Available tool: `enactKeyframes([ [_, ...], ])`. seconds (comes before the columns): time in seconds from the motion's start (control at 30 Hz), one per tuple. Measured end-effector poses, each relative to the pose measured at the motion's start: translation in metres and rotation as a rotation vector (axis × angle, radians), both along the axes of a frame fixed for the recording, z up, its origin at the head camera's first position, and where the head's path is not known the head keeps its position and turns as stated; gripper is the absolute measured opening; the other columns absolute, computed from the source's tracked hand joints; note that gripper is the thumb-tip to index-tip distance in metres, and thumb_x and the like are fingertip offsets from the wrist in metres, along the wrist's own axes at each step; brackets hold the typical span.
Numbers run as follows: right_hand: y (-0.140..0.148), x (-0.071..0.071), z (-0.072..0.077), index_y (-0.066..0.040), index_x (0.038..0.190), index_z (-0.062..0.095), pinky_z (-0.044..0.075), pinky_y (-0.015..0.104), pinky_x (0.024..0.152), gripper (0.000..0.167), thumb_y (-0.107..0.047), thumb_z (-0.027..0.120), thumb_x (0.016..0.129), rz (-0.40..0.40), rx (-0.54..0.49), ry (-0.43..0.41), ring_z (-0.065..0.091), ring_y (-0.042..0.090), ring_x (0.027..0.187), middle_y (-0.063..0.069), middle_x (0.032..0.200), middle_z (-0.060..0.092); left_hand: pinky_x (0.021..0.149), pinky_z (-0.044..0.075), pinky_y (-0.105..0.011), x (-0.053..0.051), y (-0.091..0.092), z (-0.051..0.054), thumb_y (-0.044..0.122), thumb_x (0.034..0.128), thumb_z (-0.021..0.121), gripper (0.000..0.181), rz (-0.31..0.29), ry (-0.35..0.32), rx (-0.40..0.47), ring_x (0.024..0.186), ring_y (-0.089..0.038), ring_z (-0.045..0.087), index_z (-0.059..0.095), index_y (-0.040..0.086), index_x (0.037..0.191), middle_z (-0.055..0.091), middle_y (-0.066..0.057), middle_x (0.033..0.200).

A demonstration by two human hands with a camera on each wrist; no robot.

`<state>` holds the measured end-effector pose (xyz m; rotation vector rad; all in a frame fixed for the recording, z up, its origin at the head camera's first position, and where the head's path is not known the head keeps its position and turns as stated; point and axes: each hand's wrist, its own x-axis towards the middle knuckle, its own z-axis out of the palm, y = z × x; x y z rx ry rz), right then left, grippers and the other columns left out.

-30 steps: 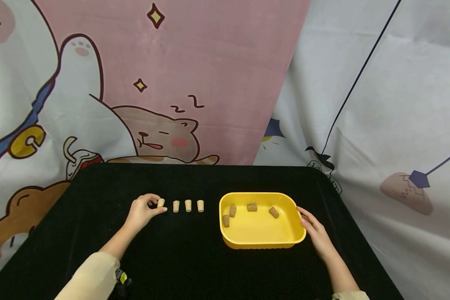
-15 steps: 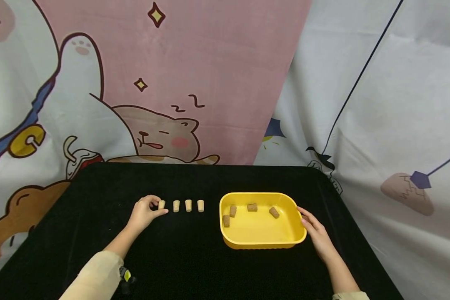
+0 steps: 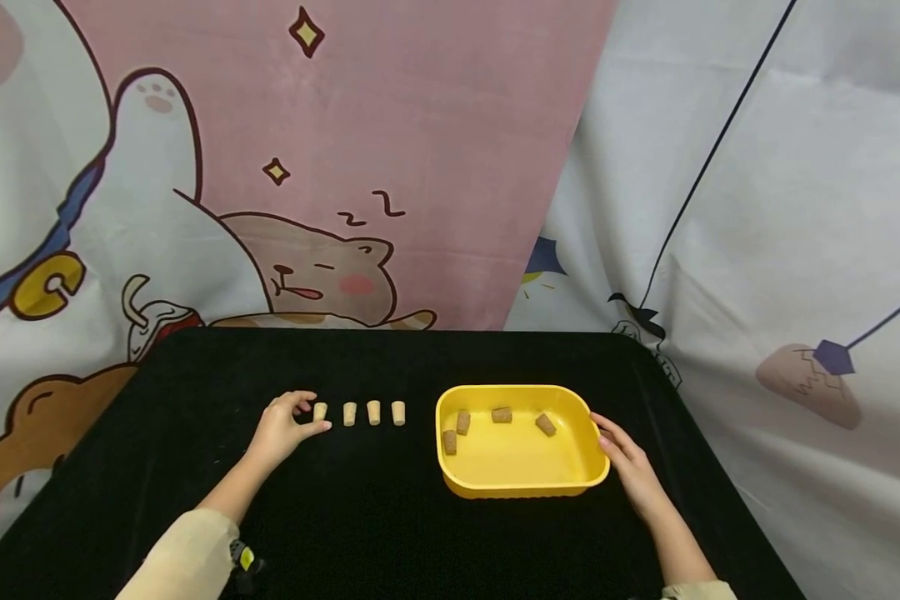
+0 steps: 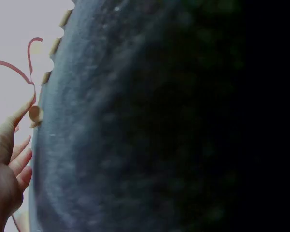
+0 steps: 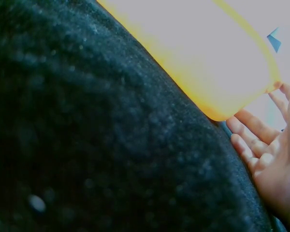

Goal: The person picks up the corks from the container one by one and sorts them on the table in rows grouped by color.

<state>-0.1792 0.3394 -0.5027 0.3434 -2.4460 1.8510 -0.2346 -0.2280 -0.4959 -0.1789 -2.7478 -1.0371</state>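
A row of several pale tapered corks stands on the black cloth in the head view; the nearest to the left hand is the leftmost cork (image 3: 320, 412). Around it the left hand (image 3: 281, 429) has its thumb and fingers spread, with gaps on both sides of the cork. The left wrist view shows this cork (image 4: 36, 114) beside the thumb (image 4: 24, 108). At the right, a yellow plastic bin (image 3: 525, 483) holds several brown corks (image 3: 502, 415) lying on their sides. The right hand (image 3: 637, 471) touches the bin's right rim with extended fingers, seen too in the right wrist view.
Black cloth (image 3: 345, 517) covers the table. Three more pale corks (image 3: 374, 412) stand spaced between the left hand and the bin. A cartoon-printed curtain (image 3: 450, 167) hangs behind the table. A small dark device (image 3: 243, 557) sits at the left wrist.
The left thumb and fingers have parted from the leftmost cork, which stays standing at the row's end. The right hand stays at the bin's rim.
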Motion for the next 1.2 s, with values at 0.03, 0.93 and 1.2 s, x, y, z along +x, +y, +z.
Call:
enactKeyframes([
  [0.03,0.000,0.000,0.000,-0.002,0.144,0.036,0.047,0.024,0.085,0.043,-0.020,0.037,0.105,-0.002,0.000,-0.002,0.057,0.006,0.107,-0.009,0.130,0.053,0.078,0.046,-0.047,0.001,0.000,0.003,0.027,0.0743,0.083,0.059,0.000,0.007,-0.001,0.094,-0.032,0.053,0.059,-0.001,0.120,0.058,-0.013,0.101],
  [0.93,0.000,-0.001,-0.002,-0.003,0.145,0.036,0.049,0.027,0.083,0.043,-0.021,0.037,0.105,-0.005,-0.001,-0.010,0.058,0.009,0.104,-0.012,0.125,0.054,0.094,0.036,-0.048,0.031,0.112,0.078,0.031,0.0752,0.082,0.048,-0.320,0.126,0.054,0.105,-0.021,0.050,0.064,0.017,0.117,0.058,0.004,0.110],
  [1.2,0.000,-0.001,-0.002,-0.003,0.144,0.037,0.050,0.027,0.083,0.043,-0.020,0.037,0.105,-0.010,0.014,0.003,0.059,0.010,0.103,0.001,0.127,0.055,0.093,0.033,-0.043,0.033,0.143,0.082,0.037,0.0729,0.083,0.049,-0.307,0.127,-0.041,0.107,-0.019,0.044,0.065,0.021,0.116,0.054,0.003,0.114],
])
